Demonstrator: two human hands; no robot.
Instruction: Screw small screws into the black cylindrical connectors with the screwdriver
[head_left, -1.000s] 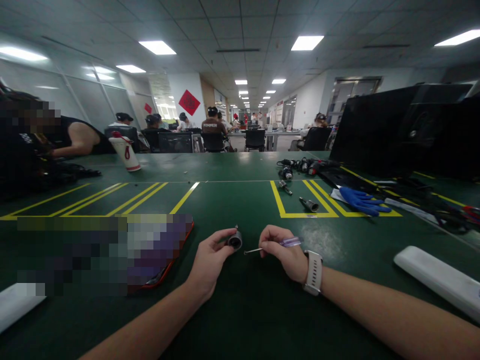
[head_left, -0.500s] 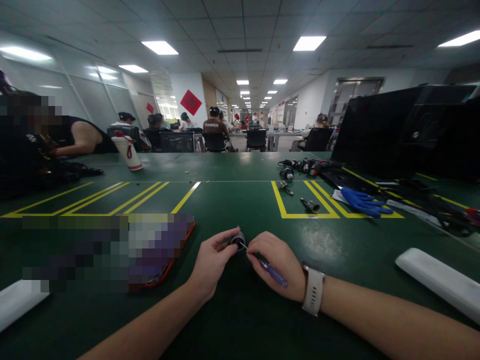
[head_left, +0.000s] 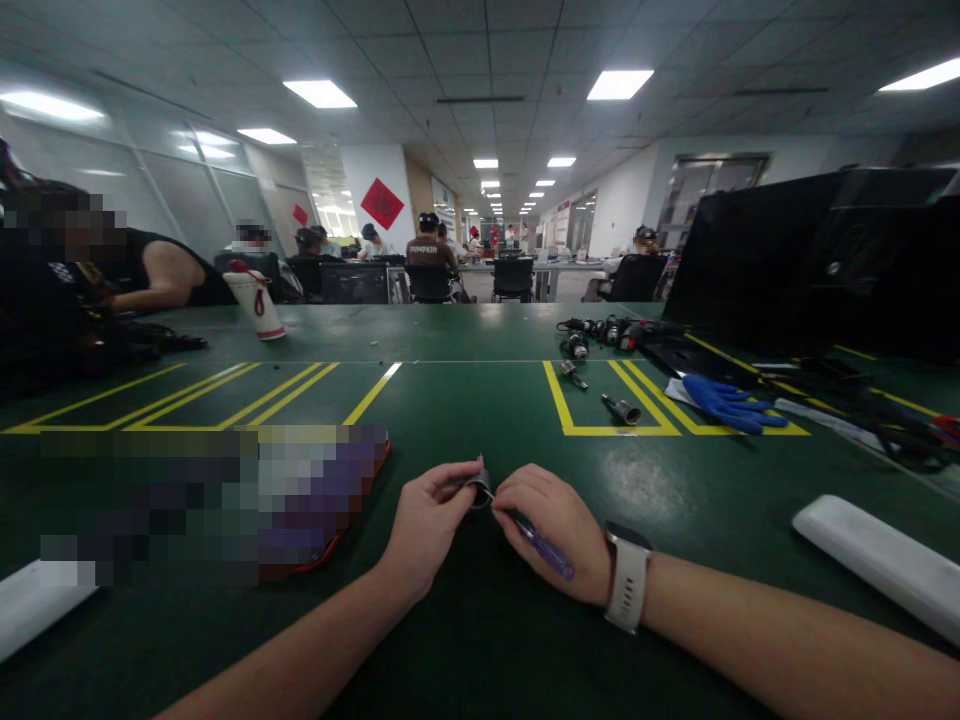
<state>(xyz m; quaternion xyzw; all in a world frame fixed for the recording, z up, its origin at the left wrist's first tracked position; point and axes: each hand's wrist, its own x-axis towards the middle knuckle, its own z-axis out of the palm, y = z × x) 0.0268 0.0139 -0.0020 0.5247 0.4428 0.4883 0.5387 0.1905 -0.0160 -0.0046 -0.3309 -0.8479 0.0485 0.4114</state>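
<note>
Between thumb and fingers, my left hand (head_left: 431, 515) pinches a small grey metal cup-shaped part (head_left: 478, 490) just above the green table. Its open end faces me and to the right. My right hand (head_left: 551, 525), with a pale watch on the wrist, grips a screwdriver (head_left: 549, 553) with a translucent purple handle. The thin shaft points left to the mouth of the cup-shaped part; exactly where the tip touches is too small to see. A similar metal part with a stem (head_left: 621, 409) lies beyond my right hand inside yellow tape.
A blue glove (head_left: 727, 402) and cables lie to the right, near a large black box (head_left: 780, 260). Several dark metal parts (head_left: 576, 345) sit at the back right. A paper cup (head_left: 256, 303) stands far left, by another person. White bars (head_left: 874, 560) flank the table.
The cup-shaped part has tilted slightly in my left fingers, its mouth turning more downward. The screwdriver has shifted very little with my right hand.
</note>
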